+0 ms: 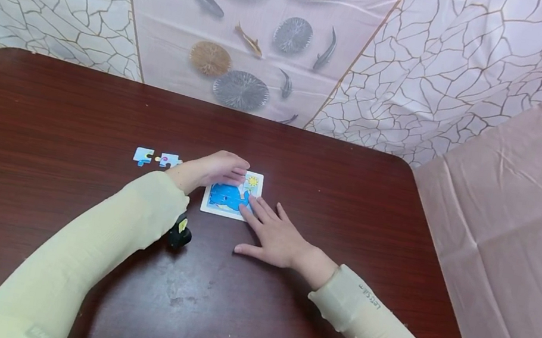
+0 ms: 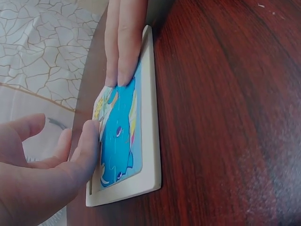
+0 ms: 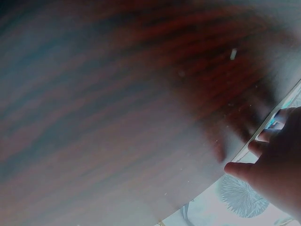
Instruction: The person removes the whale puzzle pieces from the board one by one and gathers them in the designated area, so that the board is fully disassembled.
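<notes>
A small jigsaw puzzle [image 1: 225, 198] with a blue whale and a yellow sun lies in a white frame on the table. My left hand [image 1: 221, 168] is over its upper left part, covering some of the picture. In the left wrist view, that hand's [image 2: 51, 169] fingers bend slightly, and a fingertip touches the puzzle [image 2: 117, 127] near its edge; no piece shows between them. From the lower right, my right hand [image 1: 276, 237] spreads its straight fingers, their tips resting on the puzzle's right side. In the right wrist view, the right hand [image 3: 277, 160] hides most of the frame.
Two loose puzzle pieces, one at the far left [image 1: 144, 156] and another piece [image 1: 169, 161] beside my left wrist, lie on the dark wooden table [image 1: 68, 115]. A black device [image 1: 180, 233] sits at the left wrist. Patterned cloth [image 1: 250, 38] hangs behind the table.
</notes>
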`<action>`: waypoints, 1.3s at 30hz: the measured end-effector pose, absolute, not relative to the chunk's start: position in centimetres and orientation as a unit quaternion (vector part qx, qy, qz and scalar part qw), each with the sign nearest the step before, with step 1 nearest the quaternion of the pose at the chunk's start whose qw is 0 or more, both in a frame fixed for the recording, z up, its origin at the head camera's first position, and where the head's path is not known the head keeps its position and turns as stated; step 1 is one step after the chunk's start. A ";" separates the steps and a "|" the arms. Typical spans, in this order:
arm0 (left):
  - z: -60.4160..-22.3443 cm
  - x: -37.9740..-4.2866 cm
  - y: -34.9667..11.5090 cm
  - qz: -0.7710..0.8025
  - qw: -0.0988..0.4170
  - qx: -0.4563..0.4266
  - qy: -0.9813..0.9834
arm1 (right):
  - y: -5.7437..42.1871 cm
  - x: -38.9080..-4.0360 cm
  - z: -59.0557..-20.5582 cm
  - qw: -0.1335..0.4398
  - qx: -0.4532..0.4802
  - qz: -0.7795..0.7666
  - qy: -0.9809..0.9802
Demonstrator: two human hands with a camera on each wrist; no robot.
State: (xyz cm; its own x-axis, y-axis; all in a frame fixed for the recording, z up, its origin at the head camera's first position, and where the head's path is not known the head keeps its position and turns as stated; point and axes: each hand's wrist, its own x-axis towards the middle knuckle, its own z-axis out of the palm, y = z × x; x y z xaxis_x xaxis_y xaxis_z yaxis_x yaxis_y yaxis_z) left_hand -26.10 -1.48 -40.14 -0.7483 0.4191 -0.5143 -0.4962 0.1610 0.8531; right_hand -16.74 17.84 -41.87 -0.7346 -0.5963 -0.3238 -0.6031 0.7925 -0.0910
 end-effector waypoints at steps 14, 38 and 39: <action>-40.5 -26.2 -0.6 0.573 0.303 0.010 0.761 | 17.8 -16.7 -41.7 0.174 -0.320 0.005 0.931; -41.0 -26.2 0.5 0.481 0.219 0.031 0.848 | 17.9 -16.8 -41.9 0.176 -0.322 0.003 0.930; -41.0 -26.1 0.4 0.486 0.218 0.030 0.846 | 17.9 -16.8 -41.9 0.177 -0.321 0.003 0.930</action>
